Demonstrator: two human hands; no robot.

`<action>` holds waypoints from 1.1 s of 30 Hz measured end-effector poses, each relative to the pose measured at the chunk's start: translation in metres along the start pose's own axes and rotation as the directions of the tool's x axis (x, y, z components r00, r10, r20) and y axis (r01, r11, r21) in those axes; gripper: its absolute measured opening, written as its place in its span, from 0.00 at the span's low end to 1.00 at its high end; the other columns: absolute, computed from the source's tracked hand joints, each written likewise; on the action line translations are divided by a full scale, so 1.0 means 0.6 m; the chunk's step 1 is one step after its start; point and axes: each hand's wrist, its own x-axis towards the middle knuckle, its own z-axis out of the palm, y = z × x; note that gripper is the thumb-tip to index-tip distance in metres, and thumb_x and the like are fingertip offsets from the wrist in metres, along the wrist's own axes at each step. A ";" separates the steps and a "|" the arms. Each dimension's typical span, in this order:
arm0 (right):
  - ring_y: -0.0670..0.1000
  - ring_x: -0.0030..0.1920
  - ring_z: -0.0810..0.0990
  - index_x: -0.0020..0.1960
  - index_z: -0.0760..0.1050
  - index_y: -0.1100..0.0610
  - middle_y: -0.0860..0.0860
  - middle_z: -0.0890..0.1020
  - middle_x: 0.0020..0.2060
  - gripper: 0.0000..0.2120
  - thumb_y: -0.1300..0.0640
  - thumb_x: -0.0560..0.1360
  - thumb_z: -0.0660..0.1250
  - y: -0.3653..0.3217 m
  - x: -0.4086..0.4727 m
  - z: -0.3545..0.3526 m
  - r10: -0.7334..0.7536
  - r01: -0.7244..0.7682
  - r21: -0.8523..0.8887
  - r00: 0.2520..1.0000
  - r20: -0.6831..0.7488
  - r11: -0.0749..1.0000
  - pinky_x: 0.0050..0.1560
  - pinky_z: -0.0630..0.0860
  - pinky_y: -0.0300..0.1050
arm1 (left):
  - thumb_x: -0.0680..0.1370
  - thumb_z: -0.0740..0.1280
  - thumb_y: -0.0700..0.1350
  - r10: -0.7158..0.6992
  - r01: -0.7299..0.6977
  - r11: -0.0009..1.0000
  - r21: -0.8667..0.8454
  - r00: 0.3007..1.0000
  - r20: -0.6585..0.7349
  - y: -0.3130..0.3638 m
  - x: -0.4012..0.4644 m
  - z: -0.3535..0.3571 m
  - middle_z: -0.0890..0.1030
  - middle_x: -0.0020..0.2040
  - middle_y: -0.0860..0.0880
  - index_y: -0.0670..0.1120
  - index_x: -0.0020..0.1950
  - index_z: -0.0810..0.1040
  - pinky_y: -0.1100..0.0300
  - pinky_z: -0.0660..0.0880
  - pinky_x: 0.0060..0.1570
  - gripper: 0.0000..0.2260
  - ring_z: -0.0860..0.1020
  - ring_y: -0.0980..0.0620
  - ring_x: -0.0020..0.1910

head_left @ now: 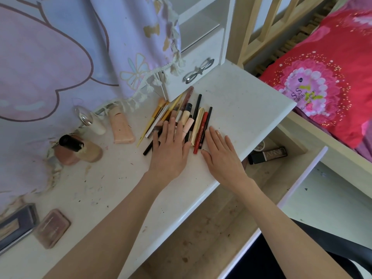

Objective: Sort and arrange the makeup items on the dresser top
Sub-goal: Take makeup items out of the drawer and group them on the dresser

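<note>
Left hand (170, 147): laid flat, fingers straight and spread, palm down on the near ends of the stick-shaped items; holding nothing. Forearm runs in from the lower left, low over the bench (120, 178).

Right hand (220, 153): flat, fingers straight and together, its thumb side just beside the outer edge of the row; holding nothing. Forearm enters from the lower right, above the open drawer (267, 178).

Row of pencils and tubes (189, 121): between the two hands, lying roughly parallel, far ends toward the small white cabinet. Includes a gold tube (198, 125), a red pencil (201, 133), thin black pencils, pale pink tubes and yellow-handled brushes (155, 119).

Risks, as judged:
- Round sticks likely roll under a flat palm; uneven pressing could fan the row out, not square it.
- The right hand sits near the bench's front edge; a push that way could send the red pencil or a black one into the drawer, where a dark tube (267, 155) already lies.
- The brushes on the left lie crossed; sweeping them sideways may tangle them further.

Further out: peach tube (121, 127), white bottle (92, 121) and foundation bottle (80, 149) lying to the left, well apart from the row. Two compacts (51, 228) at the near left.
</note>
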 end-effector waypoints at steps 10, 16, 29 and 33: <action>0.62 0.59 0.76 0.60 0.75 0.67 0.62 0.75 0.61 0.13 0.64 0.77 0.62 0.094 -0.116 -0.003 0.175 -0.089 0.247 0.921 -0.349 0.965 0.54 0.77 0.54 | 0.76 0.62 0.38 0.261 -0.324 0.922 -0.214 0.925 -0.277 0.120 -0.131 0.041 0.72 0.66 0.44 0.44 0.63 0.72 0.55 0.66 0.65 0.15 0.70 0.47 0.66; 0.57 0.66 0.68 0.61 0.74 0.59 0.56 0.75 0.60 0.16 0.64 0.75 0.58 0.194 -0.118 -0.009 0.211 -0.202 -0.183 0.977 0.028 0.962 0.71 0.55 0.50 | 0.76 0.56 0.39 0.479 -0.478 0.842 -0.250 0.876 -0.060 0.188 -0.171 0.123 0.77 0.60 0.45 0.42 0.62 0.74 0.55 0.75 0.58 0.16 0.76 0.49 0.59; 0.60 0.69 0.62 0.69 0.65 0.61 0.60 0.66 0.66 0.20 0.62 0.77 0.57 0.269 -0.044 0.020 0.392 -0.342 -0.269 0.906 0.158 0.900 0.73 0.53 0.56 | 0.77 0.57 0.33 0.192 -0.182 0.978 -0.099 0.977 0.095 0.264 -0.035 0.256 0.47 0.77 0.42 0.43 0.76 0.43 0.49 0.51 0.73 0.32 0.46 0.45 0.75; 0.59 0.68 0.61 0.67 0.69 0.57 0.58 0.65 0.66 0.19 0.58 0.76 0.61 0.271 -0.029 0.026 0.436 -0.347 -0.384 0.883 0.173 0.856 0.68 0.59 0.59 | 0.78 0.62 0.42 0.084 -0.088 0.993 -0.078 0.995 -0.047 0.274 0.004 0.281 0.70 0.66 0.41 0.43 0.72 0.61 0.47 0.65 0.63 0.23 0.67 0.41 0.66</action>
